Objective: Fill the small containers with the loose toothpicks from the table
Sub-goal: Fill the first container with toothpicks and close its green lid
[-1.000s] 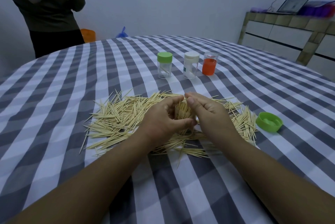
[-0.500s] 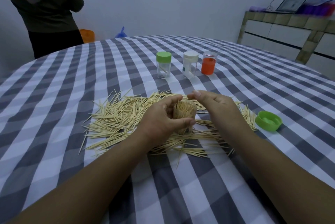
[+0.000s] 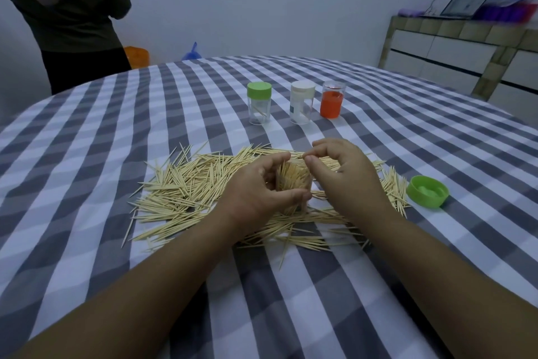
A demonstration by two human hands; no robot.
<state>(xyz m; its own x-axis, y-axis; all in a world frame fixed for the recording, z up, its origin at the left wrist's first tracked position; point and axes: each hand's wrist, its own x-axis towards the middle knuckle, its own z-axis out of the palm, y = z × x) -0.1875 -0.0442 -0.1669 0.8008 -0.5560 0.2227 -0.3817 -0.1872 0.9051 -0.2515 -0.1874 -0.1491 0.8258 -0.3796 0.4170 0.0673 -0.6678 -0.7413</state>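
Checked tablecloth (image 3: 87, 155) on a round table, and it looks like one jar down with three to go.

Head cam: the left hand (image 3: 250, 192) is wrapped around a clear container (image 3: 294, 184) packed with toothpicks, standing mid-table in the loose pile (image 3: 180, 187). The right hand (image 3: 346, 175) hovers at its rim, fingers curled; I can't tell if it's pinching anything. Its green lid (image 3: 427, 191) lies off toward the right edge. Toward the far edge, the green-capped jar (image 3: 259, 103), white-capped jar (image 3: 302, 102) and orange jar (image 3: 332, 99) look basically unfilled. Plenty of picks left.
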